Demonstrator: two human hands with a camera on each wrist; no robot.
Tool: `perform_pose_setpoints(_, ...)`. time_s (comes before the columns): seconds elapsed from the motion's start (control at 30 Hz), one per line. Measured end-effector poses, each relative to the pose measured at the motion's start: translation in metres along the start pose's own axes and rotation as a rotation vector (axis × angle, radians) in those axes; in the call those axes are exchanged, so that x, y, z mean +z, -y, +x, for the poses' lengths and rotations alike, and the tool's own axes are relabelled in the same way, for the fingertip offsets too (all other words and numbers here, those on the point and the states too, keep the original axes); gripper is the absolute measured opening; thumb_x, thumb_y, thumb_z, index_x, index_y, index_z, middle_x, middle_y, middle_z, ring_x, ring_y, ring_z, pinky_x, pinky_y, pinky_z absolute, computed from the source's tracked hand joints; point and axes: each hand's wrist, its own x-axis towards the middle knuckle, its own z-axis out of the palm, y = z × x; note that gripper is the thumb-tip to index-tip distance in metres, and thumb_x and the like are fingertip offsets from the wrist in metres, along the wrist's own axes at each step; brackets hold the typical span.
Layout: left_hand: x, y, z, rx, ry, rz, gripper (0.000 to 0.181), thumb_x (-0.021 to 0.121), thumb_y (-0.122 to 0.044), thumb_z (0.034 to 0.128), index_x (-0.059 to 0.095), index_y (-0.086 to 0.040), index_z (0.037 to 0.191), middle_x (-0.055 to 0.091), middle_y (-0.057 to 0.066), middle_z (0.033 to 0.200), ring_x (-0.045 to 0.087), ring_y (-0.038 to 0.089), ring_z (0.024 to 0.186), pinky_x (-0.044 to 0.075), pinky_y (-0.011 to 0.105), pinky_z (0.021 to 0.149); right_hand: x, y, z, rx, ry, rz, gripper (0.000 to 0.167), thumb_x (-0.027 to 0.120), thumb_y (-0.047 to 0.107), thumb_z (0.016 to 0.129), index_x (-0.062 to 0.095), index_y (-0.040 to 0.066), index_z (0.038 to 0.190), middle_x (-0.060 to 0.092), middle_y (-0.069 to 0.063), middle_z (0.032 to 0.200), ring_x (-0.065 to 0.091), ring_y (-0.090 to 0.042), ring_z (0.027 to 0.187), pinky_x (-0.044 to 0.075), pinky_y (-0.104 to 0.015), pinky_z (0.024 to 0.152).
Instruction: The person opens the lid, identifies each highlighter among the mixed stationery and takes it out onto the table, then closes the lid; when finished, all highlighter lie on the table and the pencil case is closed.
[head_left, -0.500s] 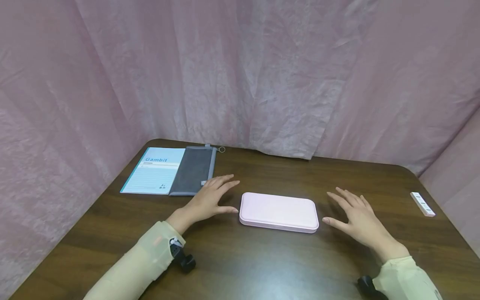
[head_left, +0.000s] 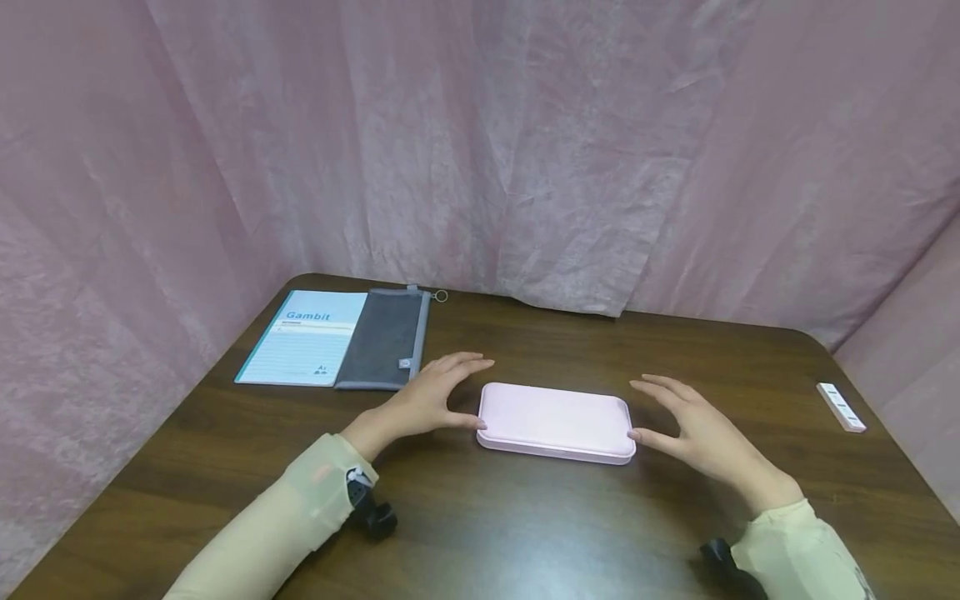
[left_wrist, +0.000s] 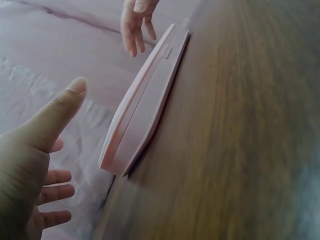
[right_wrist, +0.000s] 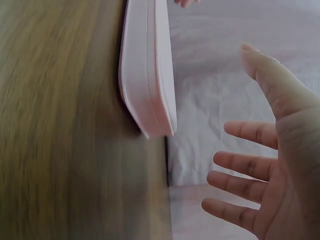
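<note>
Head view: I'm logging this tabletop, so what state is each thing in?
Pink case: closed, lying flat
Notebook: closed, lying flat
Gray pouch: lying flat; zip unclear
White strip: lying flat
Curtain: hanging in folds
Left hand: fingers apart, holding nothing
Right hand: fingers apart, holding nothing

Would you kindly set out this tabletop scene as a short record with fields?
Centre: pink case, closed, lying flat on the wooden table
Left hand: open, near the case's left end, not gripping it
Right hand: open, near the case's right end, not gripping it
Back left: blue-and-white "Gambit" notebook next to a grey pouch
Far right: small white strip, purpose unclear
Backdrop: pink curtain
</note>
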Motion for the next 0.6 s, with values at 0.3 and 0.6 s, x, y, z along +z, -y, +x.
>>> perform_pose_setpoints(0.3,0.009,-0.006,0.01,-0.014,0.083,0.007,0.093,0.081,-0.054,0.0679,0.041,-0.022,0.146,0.048,0.005,0.142,0.044,0.024,0.132,0.035,0.05,0.111,0.017,0.011,0.012,-0.055,0.009,0.01,0.071,0.071,0.046,0.083,0.048,0.009,0.139,0.049,-0.017,0.14,0.045,-0.038,0.13,0.041,-0.06,0.102)
perform_pose_setpoints(0.6,0.016,-0.008,0.015,0.029,0.152,0.009,0.1,0.081,-0.059,0.0645,0.041,-0.015,0.145,0.052,0.005,0.137,0.047,0.021,0.128,0.036,0.045,0.111,0.033,0.02,0.022,-0.106,0.0,0.006,0.066,0.074,0.046,0.079,0.058,0.008,0.131,0.056,-0.014,0.13,0.05,-0.035,0.123,0.044,-0.055,0.101)
